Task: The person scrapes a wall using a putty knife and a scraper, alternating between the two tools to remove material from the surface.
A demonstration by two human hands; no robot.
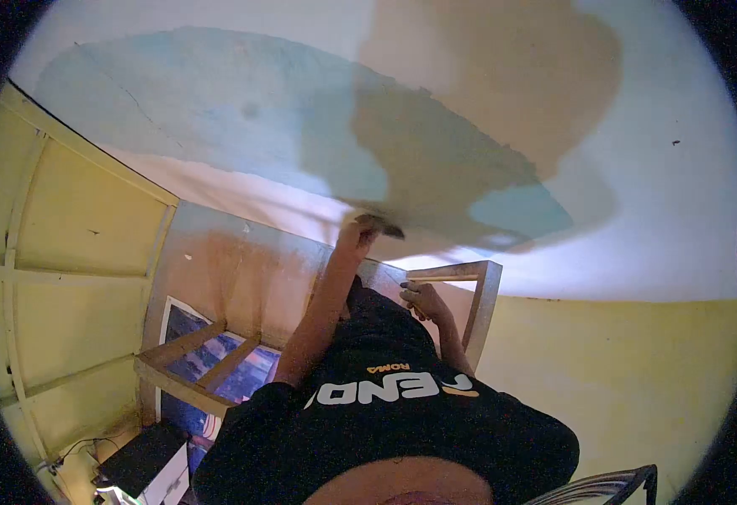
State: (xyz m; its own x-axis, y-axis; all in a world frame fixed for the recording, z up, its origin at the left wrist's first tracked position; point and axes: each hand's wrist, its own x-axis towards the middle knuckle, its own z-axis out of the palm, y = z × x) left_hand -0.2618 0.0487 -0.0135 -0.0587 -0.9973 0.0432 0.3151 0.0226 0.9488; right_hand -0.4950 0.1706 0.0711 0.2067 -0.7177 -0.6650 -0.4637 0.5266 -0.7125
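Note:
My left hand (357, 236) is raised to the pale surface and closed around a dark, flat scraper (390, 228). The scraper's blade lies right at the lower edge of a large blue-green patch (217, 80), which has a ragged border against the white surface (680, 194). Lower and to the right, close in front of my body, my right hand (424, 300) has its fingers curled around a small tool (406, 286) with a dark end; its kind I cannot tell. Shadows of my head and arm fall across the patch.
A wooden frame (488, 307) stands beside my right forearm. At the left is another wooden frame (185, 394), with a blue picture (255, 364) behind it. Yellow panelled wall (78, 198) runs along the left. A black box-like object (143, 459) and cables sit at lower left.

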